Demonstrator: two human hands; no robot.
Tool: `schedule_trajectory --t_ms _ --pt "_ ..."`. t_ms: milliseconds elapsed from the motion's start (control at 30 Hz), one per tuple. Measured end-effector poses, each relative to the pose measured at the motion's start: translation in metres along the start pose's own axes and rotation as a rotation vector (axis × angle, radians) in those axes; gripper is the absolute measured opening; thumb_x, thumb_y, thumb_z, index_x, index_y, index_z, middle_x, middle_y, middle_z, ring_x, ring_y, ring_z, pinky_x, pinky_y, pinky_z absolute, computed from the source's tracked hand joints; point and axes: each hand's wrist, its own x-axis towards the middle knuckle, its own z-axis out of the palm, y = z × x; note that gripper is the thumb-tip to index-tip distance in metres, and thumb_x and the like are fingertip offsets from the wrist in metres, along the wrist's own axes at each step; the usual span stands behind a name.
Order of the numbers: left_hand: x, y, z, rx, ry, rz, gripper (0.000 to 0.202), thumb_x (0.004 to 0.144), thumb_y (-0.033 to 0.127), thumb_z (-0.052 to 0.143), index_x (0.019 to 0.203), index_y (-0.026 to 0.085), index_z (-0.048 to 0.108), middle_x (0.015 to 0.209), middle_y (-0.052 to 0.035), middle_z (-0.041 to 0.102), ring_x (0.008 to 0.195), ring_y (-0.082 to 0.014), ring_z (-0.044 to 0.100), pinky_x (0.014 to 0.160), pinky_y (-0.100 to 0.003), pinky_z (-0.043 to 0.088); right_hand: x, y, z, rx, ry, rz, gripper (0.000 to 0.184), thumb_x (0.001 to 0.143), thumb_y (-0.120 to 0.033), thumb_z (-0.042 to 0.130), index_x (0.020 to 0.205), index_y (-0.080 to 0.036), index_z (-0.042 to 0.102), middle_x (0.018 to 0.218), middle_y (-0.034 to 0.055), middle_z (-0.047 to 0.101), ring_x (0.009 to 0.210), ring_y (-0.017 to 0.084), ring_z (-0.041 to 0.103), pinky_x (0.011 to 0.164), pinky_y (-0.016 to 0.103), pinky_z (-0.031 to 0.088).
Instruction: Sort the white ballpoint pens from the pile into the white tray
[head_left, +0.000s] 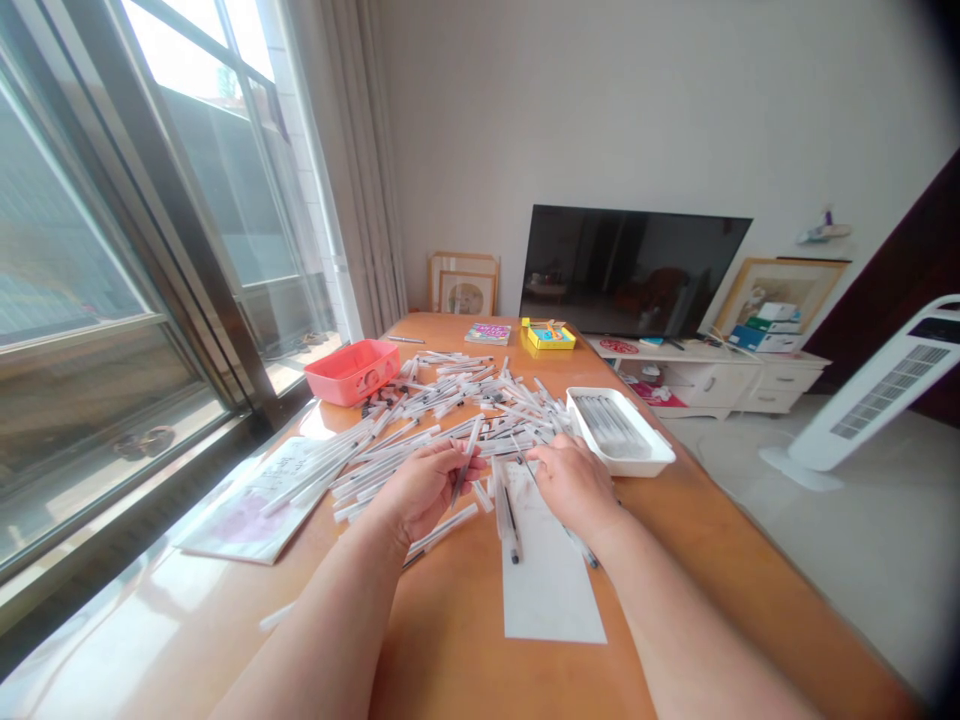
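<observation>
Holding pen [474, 434] in left fingers [452, 453], notebook [229, 520] nearby, lettering [281, 470] illegible

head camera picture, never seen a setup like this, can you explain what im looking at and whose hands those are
There is no machine here: these are the bare hands of the person wearing the camera. The single picture is taken from their head, looking forward and down. The left hand pinches a pale pen tube; the right hand seems to hold a thin dark stick, too small to identify. On the wooden table lies a big heap of pens and pen parts, with a red basket on the left and a white tray of slim sticks on the right. A white sheet lies near the hands, with a few pen pieces on it.
</observation>
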Motion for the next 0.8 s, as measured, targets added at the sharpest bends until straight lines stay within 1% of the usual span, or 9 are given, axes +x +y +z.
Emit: schedule_trajectory --t_ms 133,233,333,400,500,667,733,800 --pt "-0.001 0.002 0.001 0.013 0.026 0.012 0.006 0.084 0.014 0.066 0.089 0.011 0.068 0.086 -0.0095 0.070 0.072 -0.0124 0.066 0.063 -0.020 0.051 0.000 -0.010 0.001 -0.034 -0.005 -0.024 0.035 0.092 -0.022 0.048 0.105 -0.033 0.078 0.109 0.0107 0.065 0.107 0.030 0.052 0.088 0.041 0.036" --pt "0.000 0.002 -0.002 -0.002 0.027 0.022 0.007 0.083 0.014 0.067 0.090 0.011 0.068 0.085 -0.0098 0.070 0.072 -0.0130 0.066 0.062 -0.020 0.051 0.000 -0.019 0.005 -0.060 0.009 -0.034 0.032 0.092 -0.025 0.048 0.102 -0.028 0.079 0.126 0.0128 0.062 0.117 0.034 0.047 0.094 0.047 0.033" --pt "0.001 0.002 -0.005 -0.018 0.028 0.027 0.009 0.081 0.014 0.069 0.090 0.011 0.068 0.084 -0.0106 0.070 0.071 -0.0133 0.066 0.060 -0.020 0.051 0.000 -0.023 0.013 -0.096 0.032 -0.043 0.031 0.091 -0.026 0.050 0.102 -0.025 0.078 0.145 0.0126 0.054 0.136 0.038 0.034 0.100 0.051 0.030" --pt "0.002 0.001 -0.007 -0.022 0.026 0.032 0.011 0.080 0.013 0.070 0.090 0.011 0.068 0.085 -0.0111 0.071 0.070 -0.0131 0.066 0.060 -0.020 0.050 0.001 -0.022 0.017 -0.106 0.038 -0.041 0.031 0.091 -0.027 0.050 0.103 -0.024 0.078 0.152 0.0111 0.048 0.143 0.039 0.025 0.103 0.053 0.028" --pt "0.003 -0.001 -0.009 -0.028 0.019 0.042 0.010 0.080 0.015 0.070 0.089 0.011 0.068 0.084 -0.0111 0.071 0.068 -0.0124 0.065 0.058 -0.020 0.050 0.002 -0.021 0.022 -0.088 0.035 -0.023 0.031 0.091 -0.027 0.049 0.101 -0.024 0.078 0.154 0.0093 0.046 0.147 0.036 0.022 0.106 0.053 0.026" --pt "0.002 0.000 -0.008 -0.045 0.024 0.058 0.011 0.081 0.017 0.071 0.089 0.010 0.068 0.084 -0.0110 0.070 0.067 -0.0117 0.064 0.057 -0.019 0.048 0.001 -0.021 0.021 -0.034 0.082 -0.016 0.027 0.091 -0.029 0.050 0.089 -0.024 0.076 0.148 0.0084 0.053 0.146 0.031 0.026 0.109 0.050 0.026" --pt "0.001 0.001 -0.007 -0.033 0.025 0.051 0.011 0.081 0.017 0.071 0.089 0.010 0.068 0.084 -0.0108 0.070 0.065 -0.0112 0.063 0.056 -0.019 0.048 0.001 -0.021 0.021 -0.036 0.103 -0.008 0.026 0.091 -0.031 0.051 0.088 -0.023 0.075 0.147 0.0093 0.054 0.145 0.030 0.027 0.109 0.050 0.026" --pt "0.000 0.001 -0.006 -0.021 0.026 0.043 0.010 0.081 0.017 0.069 0.089 0.011 0.068 0.083 -0.0105 0.070 0.064 -0.0110 0.062 0.057 -0.020 0.047 0.000 -0.021 0.022 -0.044 0.102 -0.009 0.026 0.090 -0.035 0.054 0.086 -0.021 0.075 0.147 0.0106 0.054 0.145 0.032 0.027 0.110 0.051 0.025"
